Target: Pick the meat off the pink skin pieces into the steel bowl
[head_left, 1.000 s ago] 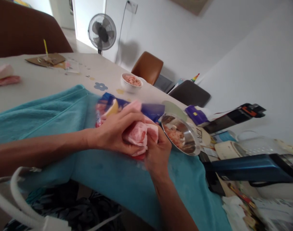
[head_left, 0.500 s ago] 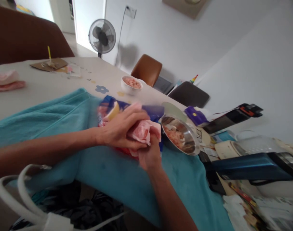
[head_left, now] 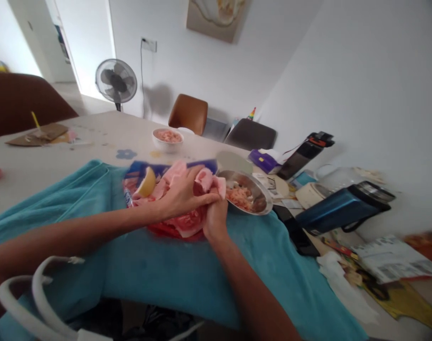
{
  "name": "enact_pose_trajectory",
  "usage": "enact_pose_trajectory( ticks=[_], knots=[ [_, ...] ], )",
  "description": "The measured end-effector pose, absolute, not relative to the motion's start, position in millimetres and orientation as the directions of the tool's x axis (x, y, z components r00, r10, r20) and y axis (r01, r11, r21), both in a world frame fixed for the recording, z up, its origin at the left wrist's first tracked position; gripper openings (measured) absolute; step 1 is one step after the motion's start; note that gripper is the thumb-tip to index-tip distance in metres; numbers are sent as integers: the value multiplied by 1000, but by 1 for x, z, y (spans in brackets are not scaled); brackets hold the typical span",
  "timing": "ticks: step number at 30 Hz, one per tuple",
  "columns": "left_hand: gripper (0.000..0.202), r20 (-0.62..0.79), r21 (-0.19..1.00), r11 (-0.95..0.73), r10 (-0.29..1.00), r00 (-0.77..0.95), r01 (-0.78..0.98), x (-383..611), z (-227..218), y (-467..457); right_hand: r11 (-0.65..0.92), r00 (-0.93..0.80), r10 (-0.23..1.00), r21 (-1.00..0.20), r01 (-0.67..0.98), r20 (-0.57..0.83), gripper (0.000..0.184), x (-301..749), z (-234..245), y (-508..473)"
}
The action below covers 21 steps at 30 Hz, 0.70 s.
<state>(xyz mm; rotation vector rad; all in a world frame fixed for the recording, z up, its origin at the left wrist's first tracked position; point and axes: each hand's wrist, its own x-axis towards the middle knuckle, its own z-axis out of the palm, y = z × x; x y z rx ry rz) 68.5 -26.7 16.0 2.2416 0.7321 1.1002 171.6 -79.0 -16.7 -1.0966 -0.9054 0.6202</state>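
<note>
My left hand (head_left: 180, 196) and my right hand (head_left: 214, 215) are closed together on a piece of pink fruit flesh (head_left: 209, 179), held just above a red plastic bag (head_left: 173, 227) heaped with pink peel and fruit pieces. A yellow rind piece (head_left: 147, 182) lies at the heap's left. All of this rests on a teal towel (head_left: 77, 199) spread over the table. A steel bowl (head_left: 262, 201) with pink fruit bits stands right beside my hands, to their right.
A white bowl (head_left: 167, 139) of pink pieces sits farther back on the table (head_left: 41, 161). On the right lie a dark blue jug (head_left: 340, 208) on its side, a black bottle (head_left: 303, 151), papers (head_left: 390, 265) and clutter. Chairs and a standing fan (head_left: 116, 83) are beyond.
My view has lifted and swung left. My hands have dropped toward the heap on the bag, still gripping the pink piece; the right hand now sits under the left.
</note>
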Motion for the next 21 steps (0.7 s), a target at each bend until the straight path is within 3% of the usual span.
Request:
enact_pose_trajectory(
  ticks=[6,12,21],
  knots=[
    [49,481,814,-576,741,468,75,65,5,-22,326,518,796,-943,66,312,27,167,-7,-85],
    [46,514,807,-590,728,453,33,54,8,-30,294,520,800,-951,96,300,30,163,-2,-91],
    [46,583,792,-606,712,392,-77,46,22,-45,388,522,736,-900,197,431,32,169,-12,-95]
  ],
)
